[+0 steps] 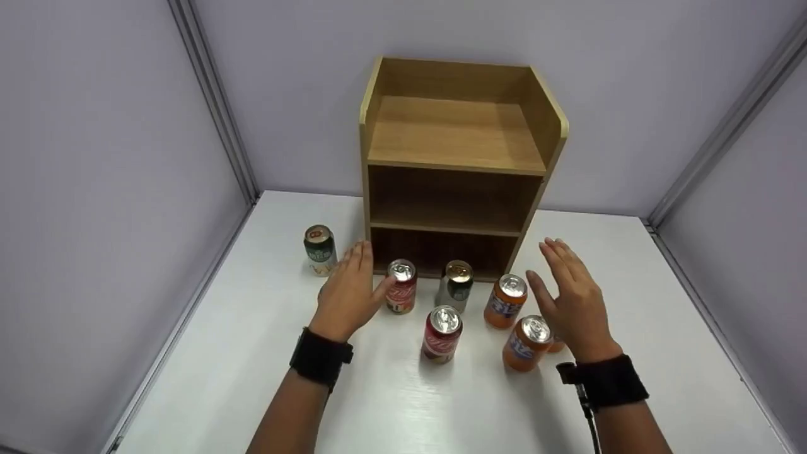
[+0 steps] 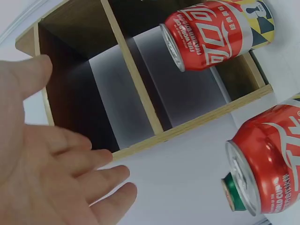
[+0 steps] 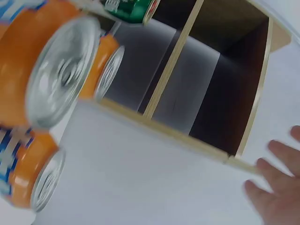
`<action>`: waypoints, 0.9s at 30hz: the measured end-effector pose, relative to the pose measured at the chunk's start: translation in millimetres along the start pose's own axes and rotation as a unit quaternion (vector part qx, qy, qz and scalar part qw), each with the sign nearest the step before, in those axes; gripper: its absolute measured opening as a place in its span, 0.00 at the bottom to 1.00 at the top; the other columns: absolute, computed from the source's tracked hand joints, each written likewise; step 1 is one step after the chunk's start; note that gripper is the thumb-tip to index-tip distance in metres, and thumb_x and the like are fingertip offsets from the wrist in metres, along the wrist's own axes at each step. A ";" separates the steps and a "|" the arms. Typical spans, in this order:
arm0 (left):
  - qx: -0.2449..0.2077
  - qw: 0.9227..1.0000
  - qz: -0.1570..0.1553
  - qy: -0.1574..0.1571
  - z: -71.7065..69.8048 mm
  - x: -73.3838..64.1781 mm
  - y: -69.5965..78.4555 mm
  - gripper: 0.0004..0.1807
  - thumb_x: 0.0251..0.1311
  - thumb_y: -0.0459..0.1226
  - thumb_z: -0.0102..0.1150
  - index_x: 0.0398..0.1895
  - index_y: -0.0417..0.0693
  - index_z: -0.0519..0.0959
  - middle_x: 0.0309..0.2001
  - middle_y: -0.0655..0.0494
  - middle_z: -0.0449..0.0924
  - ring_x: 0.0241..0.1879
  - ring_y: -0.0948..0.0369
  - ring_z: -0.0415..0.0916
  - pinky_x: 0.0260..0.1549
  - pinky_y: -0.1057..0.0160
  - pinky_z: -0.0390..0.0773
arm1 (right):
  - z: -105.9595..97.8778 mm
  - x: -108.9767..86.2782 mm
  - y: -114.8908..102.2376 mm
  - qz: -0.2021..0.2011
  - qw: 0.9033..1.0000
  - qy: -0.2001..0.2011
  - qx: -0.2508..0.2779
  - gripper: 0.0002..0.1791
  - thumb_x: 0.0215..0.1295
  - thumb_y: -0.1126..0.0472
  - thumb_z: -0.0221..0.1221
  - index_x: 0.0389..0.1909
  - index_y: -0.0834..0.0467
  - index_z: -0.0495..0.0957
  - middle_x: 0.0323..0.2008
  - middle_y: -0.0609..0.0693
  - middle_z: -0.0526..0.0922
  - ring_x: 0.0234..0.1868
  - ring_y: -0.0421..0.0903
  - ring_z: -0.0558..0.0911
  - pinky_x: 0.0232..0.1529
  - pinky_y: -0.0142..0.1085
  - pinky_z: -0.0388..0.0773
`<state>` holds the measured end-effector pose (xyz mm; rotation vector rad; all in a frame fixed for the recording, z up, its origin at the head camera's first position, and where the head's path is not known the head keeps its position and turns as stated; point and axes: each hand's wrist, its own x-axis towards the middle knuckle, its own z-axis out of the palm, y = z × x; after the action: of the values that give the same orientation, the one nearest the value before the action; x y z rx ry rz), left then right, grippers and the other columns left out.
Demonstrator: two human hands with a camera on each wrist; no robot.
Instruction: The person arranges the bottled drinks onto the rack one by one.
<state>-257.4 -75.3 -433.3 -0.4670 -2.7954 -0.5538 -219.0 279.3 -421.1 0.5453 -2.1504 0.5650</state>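
In the head view my left hand (image 1: 350, 290), fingers straight, hovers by a red Coca-Cola can (image 1: 402, 287), overlapping its left edge; contact cannot be told. A second red can (image 1: 442, 335) stands nearer me. My right hand (image 1: 575, 302) is raised with extended fingers, right of two orange soda cans (image 1: 506, 302); a third orange can (image 1: 557, 346) is mostly hidden beneath it. Between the red and orange groups stands a green-and-silver can (image 1: 455, 287). Both wrist views show the palms empty, the left hand (image 2: 61, 164) and the right hand (image 3: 281, 187) held apart from the cans.
A wooden shelf unit (image 1: 457, 165) with several levels stands against the back wall, directly behind the cans. Another green can (image 1: 320, 251) stands left of the shelf, beyond my left hand. Pale panels (image 1: 113, 157) enclose the white table (image 1: 391, 410) at the sides.
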 end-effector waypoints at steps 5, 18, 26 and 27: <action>0.002 0.998 0.008 0.069 2.1 -0.6 -10.0 0.40 0.66 0.50 0.56 0.67 0.26 0.61 0.66 0.31 0.63 0.65 0.41 0.63 0.61 0.47 0.63 | -13.7 -21.7 5.2 -0.055 0.993 0.102 0.018 0.23 0.69 0.54 0.57 0.56 0.68 0.77 0.55 0.62 0.79 0.55 0.61 0.78 0.61 0.37 0.67; -0.050 0.977 -0.099 0.180 -18.5 4.1 -48.7 0.37 0.64 0.47 0.60 0.65 0.27 0.65 0.57 0.32 0.74 0.52 0.40 0.75 0.47 0.45 0.74 | -22.4 -125.2 45.6 0.080 0.997 -0.001 0.009 0.39 0.47 0.63 0.74 0.63 0.64 0.72 0.59 0.59 0.76 0.56 0.57 0.76 0.57 0.22 0.61; -0.103 0.971 -0.134 0.170 -17.7 11.5 -47.0 0.39 0.65 0.51 0.58 0.68 0.30 0.62 0.57 0.32 0.74 0.51 0.39 0.76 0.46 0.44 0.74 | -8.9 -154.7 41.3 0.207 0.968 -0.144 0.007 0.56 0.42 0.58 0.77 0.73 0.58 0.57 0.63 0.60 0.68 0.59 0.60 0.73 0.49 0.52 0.74; -0.106 0.971 -0.131 0.170 -15.7 12.6 -45.0 0.39 0.65 0.51 0.58 0.68 0.31 0.63 0.57 0.32 0.74 0.51 0.40 0.76 0.46 0.44 0.74 | -6.8 -156.4 40.0 0.211 0.966 -0.151 -0.001 0.57 0.41 0.57 0.78 0.72 0.59 0.57 0.63 0.61 0.66 0.57 0.62 0.74 0.47 0.55 0.74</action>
<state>-282.2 -117.8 -430.0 -0.0289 -2.4904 -0.9012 -148.9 344.3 -551.4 0.1734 -2.5796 0.7470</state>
